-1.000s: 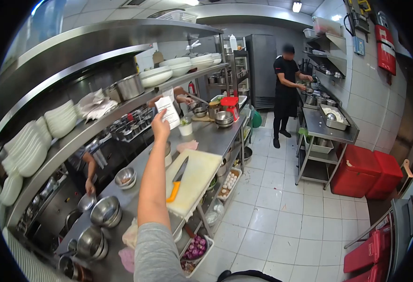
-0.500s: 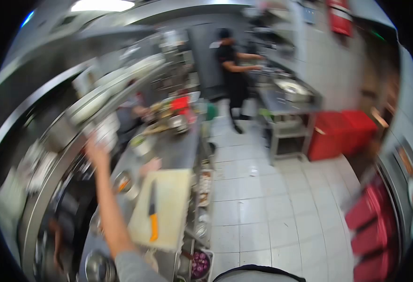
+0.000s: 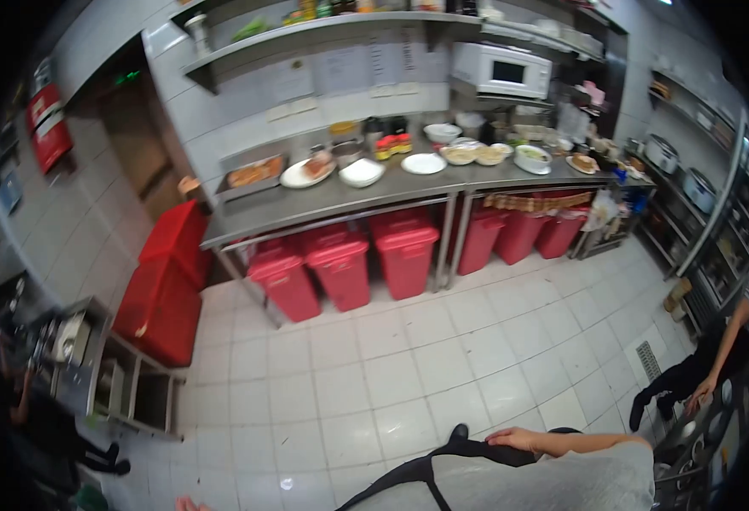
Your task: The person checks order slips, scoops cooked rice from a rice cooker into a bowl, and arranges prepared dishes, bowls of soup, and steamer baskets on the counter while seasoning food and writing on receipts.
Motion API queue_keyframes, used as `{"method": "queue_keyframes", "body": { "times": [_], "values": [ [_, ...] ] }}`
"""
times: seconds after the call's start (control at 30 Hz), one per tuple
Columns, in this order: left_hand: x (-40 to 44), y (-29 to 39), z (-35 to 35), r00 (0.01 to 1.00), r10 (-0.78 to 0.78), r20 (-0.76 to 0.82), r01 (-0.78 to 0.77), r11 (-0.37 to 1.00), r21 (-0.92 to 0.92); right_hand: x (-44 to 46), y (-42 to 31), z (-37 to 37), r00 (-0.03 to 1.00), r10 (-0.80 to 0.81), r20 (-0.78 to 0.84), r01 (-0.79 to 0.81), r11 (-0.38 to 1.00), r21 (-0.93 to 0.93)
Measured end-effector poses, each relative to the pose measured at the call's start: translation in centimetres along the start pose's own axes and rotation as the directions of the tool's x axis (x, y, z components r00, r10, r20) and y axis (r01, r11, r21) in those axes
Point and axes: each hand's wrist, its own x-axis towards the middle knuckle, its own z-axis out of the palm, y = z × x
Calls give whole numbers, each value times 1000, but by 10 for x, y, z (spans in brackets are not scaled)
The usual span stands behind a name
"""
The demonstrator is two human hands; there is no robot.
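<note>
My right hand [image 3: 513, 439] is held low in front of my body, over the black apron [image 3: 415, 470] and beside my grey shirt [image 3: 553, 481]. Its fingers reach loosely to the left, and I see nothing in them. Of my left hand [image 3: 190, 504] only a small part shows at the bottom edge, above the white tiles. The rest of it is cut off, so its grip cannot be made out.
A steel counter [image 3: 332, 204] carries plates, bowls and a food tray [image 3: 253, 176]. Several red bins [image 3: 336, 271] stand beneath it, and red containers [image 3: 160, 311] to its left. One person [image 3: 42, 426] is at far left, another [image 3: 711, 358] at far right. A microwave [image 3: 502, 71] hangs above.
My view has swung right, from the prep counter with the cutting board and orange-handled knife to the opposite counter. The bare arm that was stretched toward the shelf is no longer seen there.
</note>
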Motion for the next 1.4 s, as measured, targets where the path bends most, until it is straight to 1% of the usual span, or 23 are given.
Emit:
{"method": "queue_keyframes", "body": {
  "times": [0.03, 0.07, 0.13, 0.23, 0.33, 0.37, 0.4, 0.43, 0.47, 0.53, 0.67, 0.73, 0.8, 0.87, 0.93, 1.0, 1.03, 1.07, 1.17, 1.23, 1.27, 1.33, 1.4],
  "values": [
    [-22, 30, 48, 993, 77, 85, -64, 986, -151, -11, 3, -19, 998, 42, -49, -39, 996, 75],
    [-43, 57, 88, 974, 167, 151, -116, 947, -301, -15, 14, -43, 996, 33, -84, -19, 987, 162],
    [-84, 101, 155, 922, 164, 351, -1, 908, -420, -25, 41, -92, 974, -63, -219, 100, 981, 165],
    [-149, 178, 252, 863, 120, 490, 198, 813, -548, -37, 70, -137, 935, -2, -356, 160, 895, 416],
    [-217, 258, 317, 775, 179, 606, 306, 733, -608, -34, 75, -175, 903, 41, -427, 79, 962, 260],
    [-237, 277, 336, 736, 229, 637, 320, 711, -626, -27, 69, -191, 919, 29, -394, 36, 987, 156],
    [-256, 295, 354, 695, 282, 662, 334, 688, -644, -18, 61, -207, 901, 18, -434, -43, 998, -50],
    [-273, 310, 373, 649, 339, 681, 349, 663, -663, 5, 64, -223, 880, -193, -434, 98, 968, -233],
    [-287, 321, 394, 607, 368, 704, 358, 664, -656, 23, 68, -239, 867, -173, -468, 131, 984, -121],
    [-315, 339, 438, 521, 423, 741, 376, 666, -644, 44, 21, -268, 838, -126, -531, 207, 974, 95],
    [-381, 389, 531, 477, 428, 768, 467, 616, -634, 81, -11, -351, 856, -235, -461, 259, 966, -12],
    [-431, 421, 587, 444, 446, 777, 532, 567, -629, 89, -8, -393, 826, -143, -545, 109, 990, -95],
    [-487, 460, 632, 338, 455, 824, 642, 529, -555, 123, 41, -436, 805, -103, -584, -190, 888, -419],
    [-548, 507, 667, 145, 495, 857, 711, 550, -438, 88, 4, -472, 721, -40, -692, -139, 970, -201],
    [-597, 569, 678, -18, 640, 768, 703, 554, -446, 69, -17, -487, 646, 53, -761, -97, 995, -13],
    [-645, 623, 681, -152, 785, 601, 642, 541, -544, 71, -15, -508, 561, 150, -814, -79, 989, 128],
    [-664, 652, 676, -230, 823, 519, 669, 521, -529, 79, 0, -514, 542, 160, -825, -87, 987, 135],
    [-681, 678, 671, -301, 852, 429, 695, 504, -513, 85, 19, -518, 587, 201, -784, -143, 979, 144],
    [-753, 736, 670, -344, 922, 176, 739, 382, -555, 94, 57, -557, 668, 340, -662, -339, 931, 135],
    [-792, 772, 670, -375, 918, 130, 743, 381, -550, 98, 78, -603, 677, 348, -649, -347, 928, 136],
    [-810, 788, 670, -391, 914, 110, 743, 384, -549, 99, 89, -629, 684, 351, -640, -351, 927, 133],
    [-849, 810, 676, -442, 882, 162, 715, 456, -530, 106, 106, -696, 649, 311, -694, -369, 927, 71],
    [-890, 842, 689, -457, 863, 217, 701, 499, -510, 99, 86, -783, 604, 251, -756, -350, 936, 32]
  ]
}}
